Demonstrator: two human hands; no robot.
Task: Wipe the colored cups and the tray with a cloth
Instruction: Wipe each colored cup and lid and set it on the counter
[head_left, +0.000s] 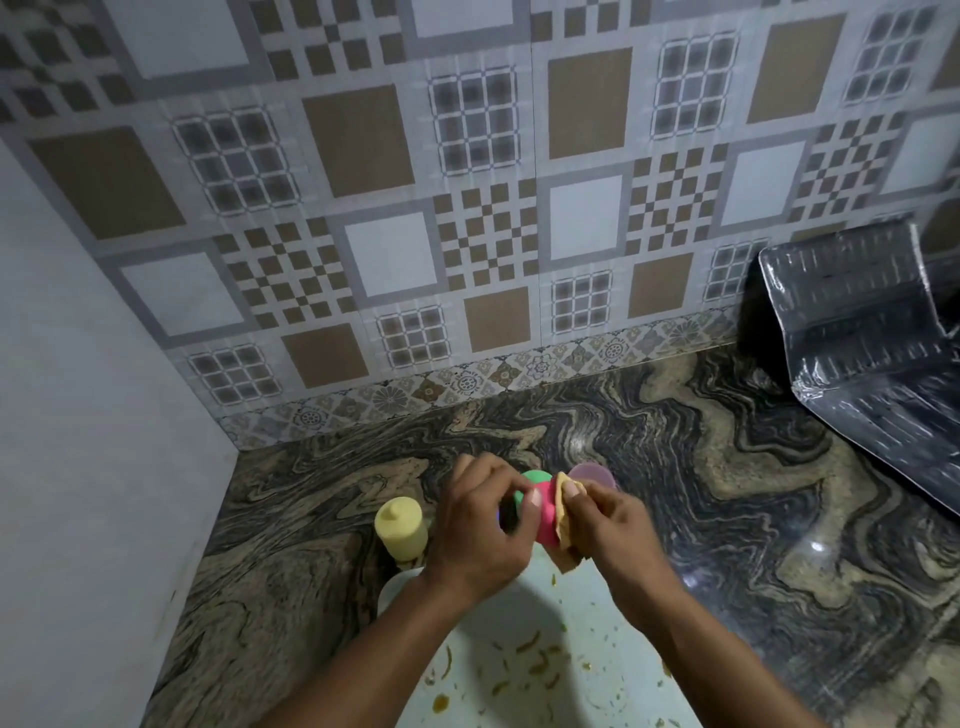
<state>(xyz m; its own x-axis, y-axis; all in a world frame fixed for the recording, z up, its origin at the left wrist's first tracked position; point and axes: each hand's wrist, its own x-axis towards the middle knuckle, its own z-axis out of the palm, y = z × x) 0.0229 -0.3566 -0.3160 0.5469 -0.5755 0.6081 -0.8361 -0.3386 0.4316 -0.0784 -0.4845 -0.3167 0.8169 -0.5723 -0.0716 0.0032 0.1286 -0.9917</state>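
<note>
Wiping of a cup is the step in hand. A small pink plastic cup (546, 519) is held up above the far end of the pale, food-spattered tray (597, 649), between the two hands. The left hand (480, 525) is closed around the cup's left side, thumb across its front, while the right hand (605, 519) pinches a folded tan cloth (563, 525) between thumb and fingers and presses it against the cup's right side. The cup seems to lie on its side, long axis running left to right, though which end is the mouth cannot be told, as both ends are covered.

A green cup (532, 480) shows just behind the pink one, touching or nearly so, and a translucent lilac cup (592, 474) stands on the dark, swirled stone counter (701, 467) just beyond the right hand. A cream-yellow lidded plastic bottle (401, 527) stands left of the hands, beside the tray's corner.

Judged from this, the remaining cups and the tray are not yet wiped: orange scraps are scattered over the tray. The next move calls for the cup to be turned in the left hand so that fresh surface meets the cloth.
</note>
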